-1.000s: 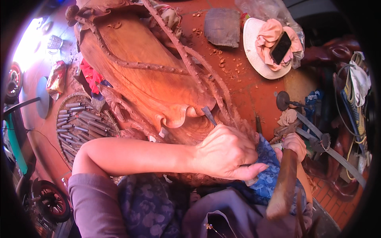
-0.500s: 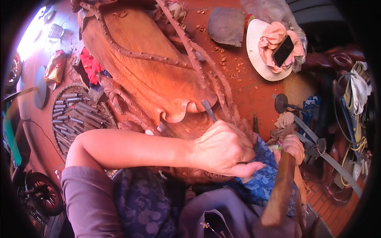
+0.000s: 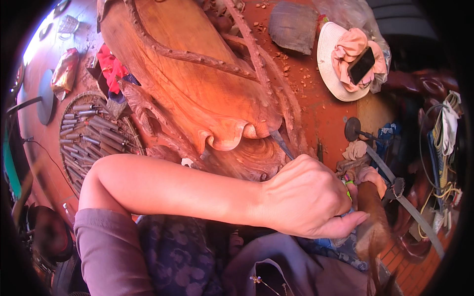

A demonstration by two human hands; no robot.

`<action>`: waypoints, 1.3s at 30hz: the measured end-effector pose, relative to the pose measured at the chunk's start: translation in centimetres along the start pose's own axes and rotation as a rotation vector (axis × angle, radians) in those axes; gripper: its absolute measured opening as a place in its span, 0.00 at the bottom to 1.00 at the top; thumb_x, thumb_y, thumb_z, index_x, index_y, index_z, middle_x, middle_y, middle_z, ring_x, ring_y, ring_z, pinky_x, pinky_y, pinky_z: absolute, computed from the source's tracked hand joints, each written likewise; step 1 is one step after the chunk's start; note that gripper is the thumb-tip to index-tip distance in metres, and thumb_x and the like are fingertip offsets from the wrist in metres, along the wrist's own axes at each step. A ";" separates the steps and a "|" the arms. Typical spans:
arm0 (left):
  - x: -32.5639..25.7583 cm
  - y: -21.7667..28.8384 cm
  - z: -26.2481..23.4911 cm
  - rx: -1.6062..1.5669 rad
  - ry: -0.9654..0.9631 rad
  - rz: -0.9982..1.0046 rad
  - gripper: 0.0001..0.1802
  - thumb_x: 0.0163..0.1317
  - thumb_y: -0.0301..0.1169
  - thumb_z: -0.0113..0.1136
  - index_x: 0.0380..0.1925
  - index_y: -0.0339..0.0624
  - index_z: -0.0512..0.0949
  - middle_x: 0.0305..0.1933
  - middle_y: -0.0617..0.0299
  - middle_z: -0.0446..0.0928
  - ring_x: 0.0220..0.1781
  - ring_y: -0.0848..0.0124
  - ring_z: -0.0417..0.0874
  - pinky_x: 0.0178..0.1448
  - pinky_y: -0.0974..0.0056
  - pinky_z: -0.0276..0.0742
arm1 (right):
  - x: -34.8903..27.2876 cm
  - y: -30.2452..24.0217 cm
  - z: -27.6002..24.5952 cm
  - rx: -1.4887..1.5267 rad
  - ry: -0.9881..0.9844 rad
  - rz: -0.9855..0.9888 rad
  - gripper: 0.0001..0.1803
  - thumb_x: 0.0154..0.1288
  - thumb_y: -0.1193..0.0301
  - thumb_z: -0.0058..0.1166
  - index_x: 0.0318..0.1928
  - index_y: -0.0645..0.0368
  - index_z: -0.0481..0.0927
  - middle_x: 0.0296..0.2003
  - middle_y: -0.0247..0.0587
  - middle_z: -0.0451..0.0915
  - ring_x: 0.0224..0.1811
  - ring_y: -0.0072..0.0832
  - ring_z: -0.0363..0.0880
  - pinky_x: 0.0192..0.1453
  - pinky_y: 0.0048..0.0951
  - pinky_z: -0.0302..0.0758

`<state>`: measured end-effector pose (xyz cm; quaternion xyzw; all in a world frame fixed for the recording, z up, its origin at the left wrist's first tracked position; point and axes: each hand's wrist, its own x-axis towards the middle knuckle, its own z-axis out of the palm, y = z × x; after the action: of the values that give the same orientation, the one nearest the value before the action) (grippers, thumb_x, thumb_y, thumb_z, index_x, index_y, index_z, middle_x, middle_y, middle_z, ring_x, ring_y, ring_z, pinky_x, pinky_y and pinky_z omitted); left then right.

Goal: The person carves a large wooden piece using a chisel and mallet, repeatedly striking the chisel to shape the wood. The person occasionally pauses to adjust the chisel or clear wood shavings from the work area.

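Note:
My left hand (image 3: 311, 197) is closed round a chisel, its thumb pointing right. The chisel's grey metal blade (image 3: 282, 144) slants up and left, its tip at the right end of the curled lip of a large orange-brown wood carving (image 3: 212, 89). The handle is hidden inside my fist. Just right of that fist is a wooden mallet (image 3: 370, 222), blurred at its lower end. Behind it shows part of my right hand (image 3: 372, 178), wrapped round the mallet; most of its fingers are hidden.
Left, a round woven tray (image 3: 69, 143) holds several chisels. Branch-like carved stems (image 3: 197, 68) cross the carving. At the upper right lie a grey wood slab (image 3: 293, 27) and a white hat (image 3: 330, 64) with pink cloth and a phone (image 3: 362, 65). Wood chips dot the red floor.
The view has shifted, and the scene sits slightly differently. My left hand and chisel appear farther right. The mallet has come closer to my left fist, and my right hand is now more hidden.

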<state>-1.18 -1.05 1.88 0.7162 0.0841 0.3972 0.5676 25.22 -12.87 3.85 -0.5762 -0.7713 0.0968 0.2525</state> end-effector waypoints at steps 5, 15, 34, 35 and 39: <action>0.6 -0.4 -0.3 -0.102 0.076 -0.130 0.26 0.68 0.40 0.59 0.10 0.42 0.72 0.14 0.58 0.72 0.17 0.55 0.76 0.20 0.55 0.69 | 0.5 -0.1 0.0 0.039 -0.017 0.010 0.18 0.53 0.74 0.73 0.29 0.59 0.71 0.21 0.38 0.73 0.22 0.33 0.73 0.30 0.33 0.73; 0.5 -0.8 -1.0 -0.099 0.024 -0.117 0.26 0.70 0.37 0.57 0.11 0.40 0.73 0.14 0.56 0.72 0.15 0.54 0.74 0.18 0.53 0.63 | -0.2 -0.2 -1.0 0.138 0.012 0.082 0.18 0.52 0.74 0.73 0.29 0.59 0.70 0.21 0.36 0.73 0.22 0.30 0.73 0.29 0.32 0.73; -0.6 -1.6 -0.2 -0.023 -0.037 -0.008 0.29 0.69 0.41 0.54 0.07 0.40 0.70 0.12 0.55 0.71 0.14 0.51 0.72 0.19 0.52 0.67 | 0.1 -0.8 0.0 0.119 0.034 -0.097 0.17 0.51 0.78 0.71 0.29 0.59 0.70 0.21 0.41 0.74 0.22 0.38 0.76 0.31 0.37 0.76; -0.7 -1.7 -0.2 -0.010 -0.042 0.001 0.29 0.69 0.41 0.54 0.08 0.41 0.70 0.13 0.55 0.71 0.14 0.51 0.73 0.20 0.52 0.67 | 0.1 -0.5 0.9 0.114 0.075 -0.103 0.18 0.51 0.77 0.71 0.29 0.59 0.70 0.21 0.41 0.74 0.22 0.38 0.76 0.31 0.37 0.77; -0.7 -2.0 -0.2 -0.040 -0.044 0.003 0.29 0.69 0.42 0.55 0.08 0.42 0.71 0.14 0.56 0.71 0.16 0.53 0.74 0.20 0.52 0.67 | 0.0 -0.8 -0.4 -0.078 -0.012 -0.054 0.18 0.50 0.79 0.71 0.29 0.59 0.69 0.21 0.41 0.74 0.23 0.39 0.76 0.33 0.39 0.78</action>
<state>-1.12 -0.60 -0.18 0.7134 0.0624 0.3840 0.5828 24.77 -13.22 4.55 -0.5642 -0.7912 0.0632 0.2275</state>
